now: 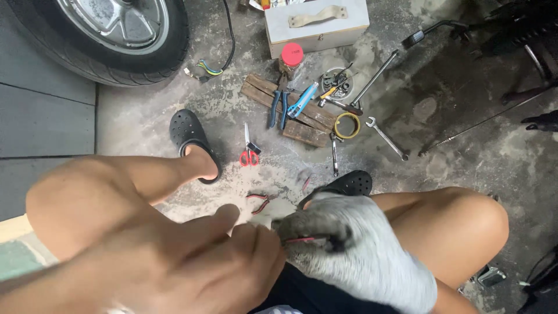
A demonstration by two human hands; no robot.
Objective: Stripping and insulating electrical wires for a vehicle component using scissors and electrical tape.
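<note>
Left hand (192, 261): you're pinching bare fingertips narrow on the near end of the thin red wire (302, 239).
Right hand (354, 250): gloved in grey, you're closing its fingers around the wire's far end (blurred here).
Wire: it's running between both grips, above your lap.
Floor: red-handled scissors (249, 152) are lying well apart.

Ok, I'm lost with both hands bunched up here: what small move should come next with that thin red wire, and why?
Probably steady the red wire and bring it into clearer view. The bare left hand and the gloved right hand pinch it between them, close above the lap, and its end is hidden and blurred.
</note>
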